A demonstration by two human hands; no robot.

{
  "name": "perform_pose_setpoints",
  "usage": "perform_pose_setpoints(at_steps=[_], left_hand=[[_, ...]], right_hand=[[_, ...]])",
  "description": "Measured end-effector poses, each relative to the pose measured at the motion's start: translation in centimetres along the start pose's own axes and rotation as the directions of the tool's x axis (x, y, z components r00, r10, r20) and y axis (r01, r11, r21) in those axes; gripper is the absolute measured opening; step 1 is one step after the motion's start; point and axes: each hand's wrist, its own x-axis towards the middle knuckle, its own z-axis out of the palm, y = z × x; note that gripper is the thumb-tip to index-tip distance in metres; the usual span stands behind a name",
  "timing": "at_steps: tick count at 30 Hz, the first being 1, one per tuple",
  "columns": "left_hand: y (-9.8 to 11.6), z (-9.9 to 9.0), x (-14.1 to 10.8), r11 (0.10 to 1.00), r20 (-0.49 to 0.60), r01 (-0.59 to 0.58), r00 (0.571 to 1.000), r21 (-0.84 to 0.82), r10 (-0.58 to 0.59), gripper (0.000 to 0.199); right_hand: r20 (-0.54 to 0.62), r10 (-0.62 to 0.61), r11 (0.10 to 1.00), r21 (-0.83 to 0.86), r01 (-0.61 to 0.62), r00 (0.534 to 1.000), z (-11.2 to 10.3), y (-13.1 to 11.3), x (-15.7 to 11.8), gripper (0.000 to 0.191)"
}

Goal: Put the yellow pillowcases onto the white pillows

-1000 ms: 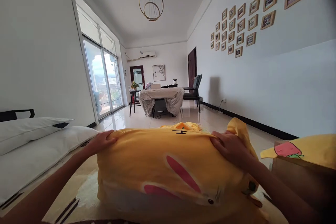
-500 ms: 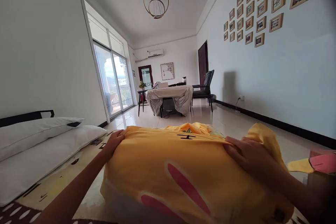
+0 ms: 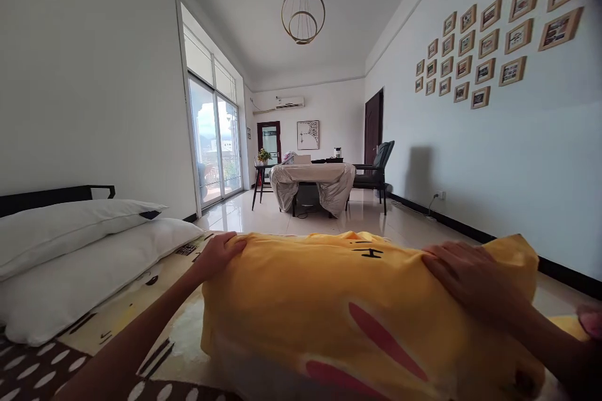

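A bulky yellow quilt (image 3: 301,301), printed with pink ear shapes and black lettering, spreads across the bed in front of me. My left hand (image 3: 221,255) grips its far left corner, fingers curled over the edge. Farther right, my right hand (image 3: 463,266) clasps the top edge, its fingers bent into the cloth. Between the two hands the top edge runs nearly straight, and the near side hangs toward me. The fingertips of both hands are partly hidden by the fabric.
Two white pillows (image 3: 94,269) lie at the left on a patterned bed sheet (image 3: 117,326), by a black bed frame (image 3: 47,197). Beyond the bed stand a covered table (image 3: 313,174), a black chair (image 3: 376,172) and a plant (image 3: 264,155). Picture frames hang on the right wall.
The view has shifted, so the room sits lower and farther right. Both hands still hold the quilt, whose top edge looks smoother, with less loose cloth bunched behind it.
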Motion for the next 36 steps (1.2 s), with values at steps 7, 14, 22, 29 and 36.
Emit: perform_pose_setpoints(at_steps=[7, 14, 22, 29, 36], left_hand=[[4.2, 0.4, -1.5, 0.982, -0.119, -0.162, 0.978, 0.095, 0.172, 0.01], [4.9, -1.4, -3.2, 0.943, -0.11, -0.314, 0.939, 0.112, 0.326, 0.015], [-0.8, -5.4, -4.6, 0.952, -0.082, -0.243, 0.969, -0.185, 0.231, 0.005], [-6.2, -4.9, -6.5, 0.9, -0.465, -0.178, 0.885, -0.398, -0.03, 0.025], [-11.4, -1.6, -5.2, 0.709, -0.155, 0.119, 0.938, -0.695, -0.31, 0.055]], right_hand=[[0.105, -0.19, 0.975, 0.134, 0.175, 0.976, -1.3, -19.7, 5.4, 0.034], [0.201, -0.218, 0.952, 0.262, 0.162, 0.955, 0.7, -30.6, 9.0, 0.044], [0.319, -0.33, 0.933, 0.254, 0.255, 0.888, 3.0, -33.1, 11.1, 0.027], [0.263, -0.346, 0.929, 0.23, 0.29, 0.901, 4.9, -35.2, 12.5, 0.025], [0.231, -0.371, 0.846, 0.484, 0.225, 0.899, 6.7, -33.7, 12.6, 0.02]])
